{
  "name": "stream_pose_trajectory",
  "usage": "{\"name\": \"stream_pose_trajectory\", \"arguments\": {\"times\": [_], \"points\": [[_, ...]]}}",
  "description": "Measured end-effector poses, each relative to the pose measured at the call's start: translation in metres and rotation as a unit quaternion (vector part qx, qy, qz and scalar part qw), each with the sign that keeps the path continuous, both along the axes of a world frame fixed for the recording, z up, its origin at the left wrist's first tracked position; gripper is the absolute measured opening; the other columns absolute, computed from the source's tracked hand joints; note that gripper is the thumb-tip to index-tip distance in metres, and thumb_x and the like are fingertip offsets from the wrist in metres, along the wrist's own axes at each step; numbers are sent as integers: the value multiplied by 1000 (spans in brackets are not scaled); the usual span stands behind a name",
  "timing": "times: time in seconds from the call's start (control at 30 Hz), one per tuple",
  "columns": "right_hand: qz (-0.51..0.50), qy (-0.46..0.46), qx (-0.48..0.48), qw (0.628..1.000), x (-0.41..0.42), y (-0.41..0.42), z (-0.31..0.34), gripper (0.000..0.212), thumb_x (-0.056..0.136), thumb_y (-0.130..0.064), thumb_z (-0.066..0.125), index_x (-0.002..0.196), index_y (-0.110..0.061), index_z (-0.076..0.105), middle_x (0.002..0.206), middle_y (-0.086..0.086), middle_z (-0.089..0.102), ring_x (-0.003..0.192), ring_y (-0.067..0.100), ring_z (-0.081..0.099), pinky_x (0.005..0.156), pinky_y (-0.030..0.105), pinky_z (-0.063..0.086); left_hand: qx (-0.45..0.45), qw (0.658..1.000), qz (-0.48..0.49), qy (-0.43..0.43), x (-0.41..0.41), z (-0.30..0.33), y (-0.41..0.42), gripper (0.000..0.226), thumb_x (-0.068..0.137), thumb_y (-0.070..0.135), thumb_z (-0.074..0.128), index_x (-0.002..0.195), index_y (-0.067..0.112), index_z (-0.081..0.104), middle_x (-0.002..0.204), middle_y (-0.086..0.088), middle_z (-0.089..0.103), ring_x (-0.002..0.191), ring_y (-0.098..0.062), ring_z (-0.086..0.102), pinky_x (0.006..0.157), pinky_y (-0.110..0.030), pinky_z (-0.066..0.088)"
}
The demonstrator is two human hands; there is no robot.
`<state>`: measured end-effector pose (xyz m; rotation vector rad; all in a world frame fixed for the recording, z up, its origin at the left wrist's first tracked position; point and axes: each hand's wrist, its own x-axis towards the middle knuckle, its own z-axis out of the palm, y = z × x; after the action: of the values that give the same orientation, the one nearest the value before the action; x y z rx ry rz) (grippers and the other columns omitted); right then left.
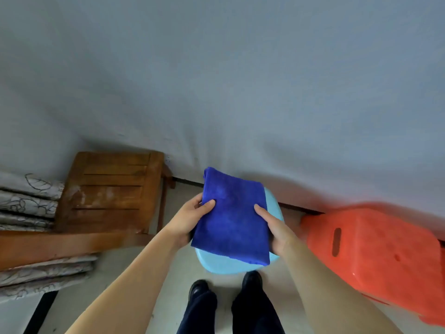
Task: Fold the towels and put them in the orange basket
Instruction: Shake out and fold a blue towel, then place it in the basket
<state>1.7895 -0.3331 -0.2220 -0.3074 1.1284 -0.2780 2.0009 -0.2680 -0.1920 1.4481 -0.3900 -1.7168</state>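
Grey-white wall; pale floor, wooden chair, patterned curtain

A light blue round stool stands on the pale floor. A wooden slatted chair stands to its left against the grey wall. Folded patterned fabric is stacked beside the chair. 2 dark shoes and dark trouser legs appear at the bottom edge.

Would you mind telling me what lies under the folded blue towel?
A light blue stool shows under the blue towel; its seat's middle is covered.
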Motion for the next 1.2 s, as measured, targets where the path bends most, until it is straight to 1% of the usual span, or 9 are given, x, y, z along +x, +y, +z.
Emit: {"name": "stream_pose_trajectory", "arguments": {"times": [0.13,0.2,0.33,0.43,0.67,0.8,0.93,1.07,1.2], "points": [[-47,-3,-87,995,-26,3,38,38,88,-24,65,125,-20,59,116,3,71,108,22,66,84,37,54,-13,999,-44,0,-7,17,-12,33,92,19,58,125,15,58,120,-8,68,106,-25,68,84,-34,56],[-80,10,-119,990,-45,14,54,34,89,-20,63,123,-20,60,114,3,71,103,21,68,78,35,56,-14,996,-86,3,-17,24,-21,34,93,15,57,127,12,56,122,-9,67,106,-24,67,84,-33,55],[-157,22,-174,972,-92,48,73,36,87,-15,63,123,-23,61,121,5,68,111,25,64,92,43,51,-29,980,-195,3,-57,43,-35,31,94,9,55,125,14,56,118,-5,69,102,-21,67,80,-30,54],[-237,38,-198,950,-131,81,91,34,88,-11,61,121,-21,61,119,5,68,107,24,64,85,39,53,-45,963,-265,0,-104,56,-41,28,94,6,53,119,18,59,113,-2,69,100,-19,67,80,-30,53],[-431,91,-223,870,-261,191,112,37,92,-8,54,128,-12,55,124,10,64,109,28,62,87,41,52,-83,892,-444,17,-278,90,-15,28,93,6,55,119,15,57,107,0,70,96,-17,67,78,-31,54],[-513,118,-212,824,-355,268,125,30,90,-8,56,120,-17,58,119,7,67,105,26,64,84,39,54,-88,846,-526,27,-402,102,26,51,78,11,67,126,13,54,116,-8,67,100,-23,66,82,-33,55],[-564,148,-197,789,-451,346,137,40,88,-13,62,127,-17,54,125,7,64,115,30,60,91,45,52,-100,809,-578,40,-529,106,79,32,92,4,56,121,17,55,111,-5,67,94,-19,65,74,-27,58],[-611,170,-188,750,-545,425,147,55,76,-18,71,128,-18,54,126,7,64,114,31,60,93,47,52,-98,771,-628,46,-649,104,143,33,93,7,55,125,13,55,111,-2,68,97,-18,66,73,-29,55],[-666,171,-175,705,-614,485,146,45,86,-12,64,130,-16,53,126,10,63,114,32,60,86,44,53,-91,735,-670,42,-744,104,194,34,94,10,55,127,18,55,119,-3,67,104,-21,65,75,-31,53]]}}
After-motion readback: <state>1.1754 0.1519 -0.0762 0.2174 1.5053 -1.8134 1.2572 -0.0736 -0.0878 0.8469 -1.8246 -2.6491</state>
